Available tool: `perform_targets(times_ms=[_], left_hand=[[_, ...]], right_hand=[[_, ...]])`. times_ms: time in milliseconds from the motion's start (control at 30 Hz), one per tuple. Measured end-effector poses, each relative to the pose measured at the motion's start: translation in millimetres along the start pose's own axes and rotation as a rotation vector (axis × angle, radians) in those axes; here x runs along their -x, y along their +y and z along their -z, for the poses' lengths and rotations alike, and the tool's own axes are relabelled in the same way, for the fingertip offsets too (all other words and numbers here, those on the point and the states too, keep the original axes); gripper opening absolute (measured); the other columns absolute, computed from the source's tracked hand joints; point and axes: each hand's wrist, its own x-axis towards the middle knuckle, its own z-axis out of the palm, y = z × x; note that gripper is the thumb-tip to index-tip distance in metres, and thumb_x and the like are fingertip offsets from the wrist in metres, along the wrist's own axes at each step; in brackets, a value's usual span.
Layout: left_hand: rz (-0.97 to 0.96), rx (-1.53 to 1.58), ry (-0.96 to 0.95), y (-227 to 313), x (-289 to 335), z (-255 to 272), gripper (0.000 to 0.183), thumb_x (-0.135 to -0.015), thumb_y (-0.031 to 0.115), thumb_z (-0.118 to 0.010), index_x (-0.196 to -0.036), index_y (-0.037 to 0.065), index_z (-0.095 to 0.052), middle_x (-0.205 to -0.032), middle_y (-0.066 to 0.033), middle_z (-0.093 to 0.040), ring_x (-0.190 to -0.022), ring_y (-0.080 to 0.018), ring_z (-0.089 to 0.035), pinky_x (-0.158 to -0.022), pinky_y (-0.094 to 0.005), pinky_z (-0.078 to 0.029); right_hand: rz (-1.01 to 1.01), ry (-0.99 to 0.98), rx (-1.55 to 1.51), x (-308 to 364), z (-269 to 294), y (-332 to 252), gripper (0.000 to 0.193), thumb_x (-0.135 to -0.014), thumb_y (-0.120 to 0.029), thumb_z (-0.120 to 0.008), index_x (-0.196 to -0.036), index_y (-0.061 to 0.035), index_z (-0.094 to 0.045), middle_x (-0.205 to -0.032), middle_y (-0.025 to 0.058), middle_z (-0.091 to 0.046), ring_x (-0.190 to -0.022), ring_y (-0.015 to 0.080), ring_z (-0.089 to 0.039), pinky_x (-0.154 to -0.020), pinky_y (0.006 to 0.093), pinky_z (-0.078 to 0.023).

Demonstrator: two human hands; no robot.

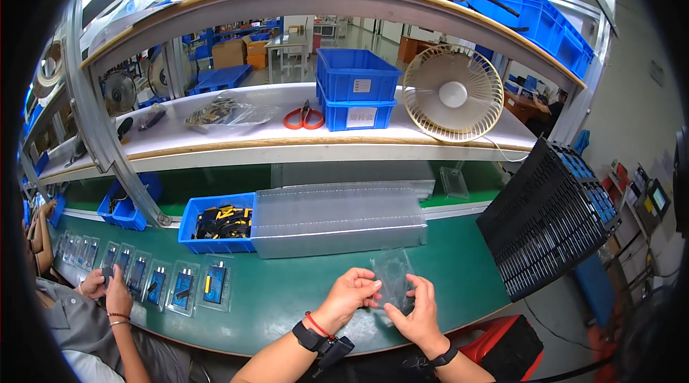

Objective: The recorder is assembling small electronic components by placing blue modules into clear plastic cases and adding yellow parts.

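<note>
- From my remote seat, I see the clear tray just in front of the plastic stack, over the counter.
- My left hand pinches its left side; my right hand, thumb and fingers half spread, holds its right.
- I judge this step as readying the tray; next probably calls for lowering it level, left of the stack.

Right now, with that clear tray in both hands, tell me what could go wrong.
The clear tray looks thin, so a hard pinch from the left hand or right hand might dent it. The black rack stands by the right end of the bench; a wide swing could knock it.
</note>
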Motion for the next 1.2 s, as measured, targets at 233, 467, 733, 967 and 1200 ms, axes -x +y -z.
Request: perform_targets(times_ms=[233, 467, 733, 967, 1200], left_hand=[[0.091, -0.063, 0.062, 5.3, 0.2, -0.4, 0.042, -0.091, 0.007, -0.069, -0.126, -0.001, -0.048, -0.089, -0.0089, -0.065, -0.077, -0.0194, -0.067, -0.063, -0.0317, -0.057], [0.127, -0.137, 0.074, 8.2, -1.5, 2.4, 0.030, -0.088, 0.004, -0.070, -0.111, 0.000, -0.052, -0.084, -0.0094, -0.065, -0.074, -0.0249, -0.070, -0.061, -0.0386, -0.062], [0.207, -0.418, 0.105, 26.4, 5.9, -0.4, 0.024, -0.094, 0.024, -0.067, -0.093, 0.003, -0.056, -0.076, -0.0089, -0.066, -0.066, -0.0188, -0.069, -0.051, -0.0301, -0.056], [0.232, -0.745, 0.175, 31.1, 6.3, -1.5, 0.032, -0.093, 0.030, -0.068, -0.085, -0.001, -0.066, -0.074, -0.0084, -0.067, -0.060, -0.0136, -0.065, -0.049, -0.0270, -0.053], [0.195, -0.653, -0.103, 33.7, 5.1, 9.8, 0.030, -0.095, 0.027, -0.066, -0.113, 0.002, -0.067, -0.092, -0.0033, -0.067, -0.066, -0.0103, -0.065, -0.050, -0.0231, -0.051]], right_hand=[[-0.027, 0.171, 0.164, -15.2, 38.2, 23.5, 0.076, -0.069, -0.017, -0.081, -0.133, 0.0017, -0.045, -0.127, 0.0226, -0.049, -0.114, 0.0376, -0.052, -0.090, 0.0424, -0.049], [-0.176, 0.198, 0.339, -26.0, 67.4, 67.6, 0.069, -0.071, -0.028, -0.074, -0.130, -0.0001, -0.051, -0.125, 0.0234, -0.056, -0.118, 0.0398, -0.052, -0.101, 0.0477, -0.041], [-0.356, 0.034, 0.659, -30.4, 68.8, 51.2, 0.077, -0.074, -0.042, -0.077, -0.137, -0.0032, -0.053, -0.141, 0.0296, -0.045, -0.134, 0.0425, -0.038, -0.109, 0.0526, -0.030], [0.022, 0.043, 0.332, -97.7, 60.9, 34.2, 0.065, -0.084, -0.044, -0.070, -0.128, 0.0012, -0.058, -0.126, 0.0235, -0.060, -0.121, 0.0382, -0.054, -0.104, 0.0452, -0.040], [-0.175, -0.008, 0.150, -185.3, 17.2, 52.1, 0.040, -0.089, -0.035, -0.068, -0.103, 0.0031, -0.065, -0.095, 0.0188, -0.070, -0.088, 0.0292, -0.067, -0.081, 0.0396, -0.052]])
